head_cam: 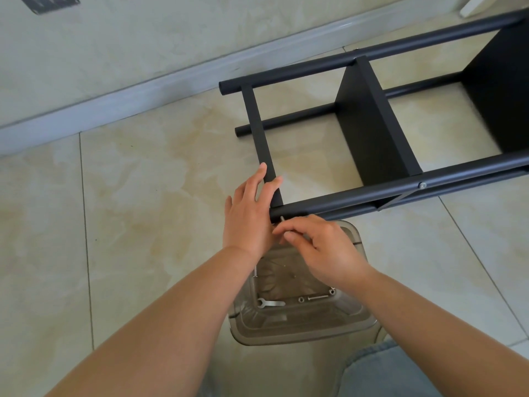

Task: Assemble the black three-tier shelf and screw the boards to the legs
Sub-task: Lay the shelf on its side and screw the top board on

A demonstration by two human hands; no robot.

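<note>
Nearest, a clear plastic bin (300,325) holding a small flat wrench (270,303) and loose bolts (317,297) sits right under the near leg (372,194) of the black shelf (372,124), which lies on its side on the tiled floor (143,181). At that leg's end the right hand (320,247) pinches a thin metal tool (283,222), while the left hand (252,207) rests with fingers straight on the end board (262,138). Open tile spreads left of the shelf; beyond it, the far legs lie near the grey skirting (128,96) and pale wall (143,32).
</note>
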